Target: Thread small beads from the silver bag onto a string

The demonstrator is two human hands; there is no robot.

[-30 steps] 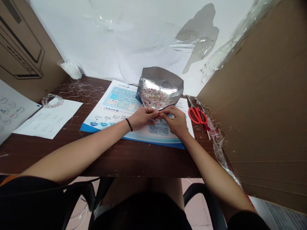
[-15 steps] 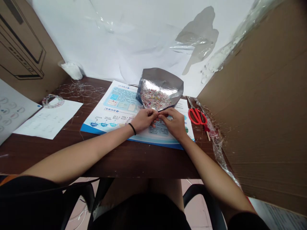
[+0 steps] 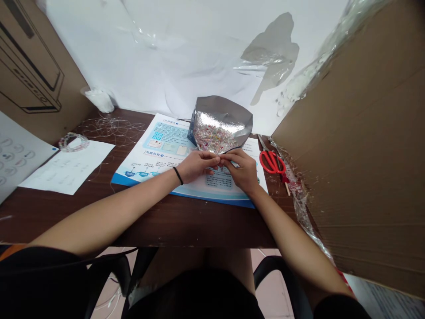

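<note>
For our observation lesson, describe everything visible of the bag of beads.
The bag rests open on the printed sheet, grey with a shiny, foil-like inside and darker left side. Small beads, clear, pink, red and yellow, show within. Its near edge lies just beyond the left hand and right hand; contact is unclear.

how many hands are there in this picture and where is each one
2: the left hand and the right hand, fingertips close together above the printed sheet, in front of the silvery bag. No others show.
</note>
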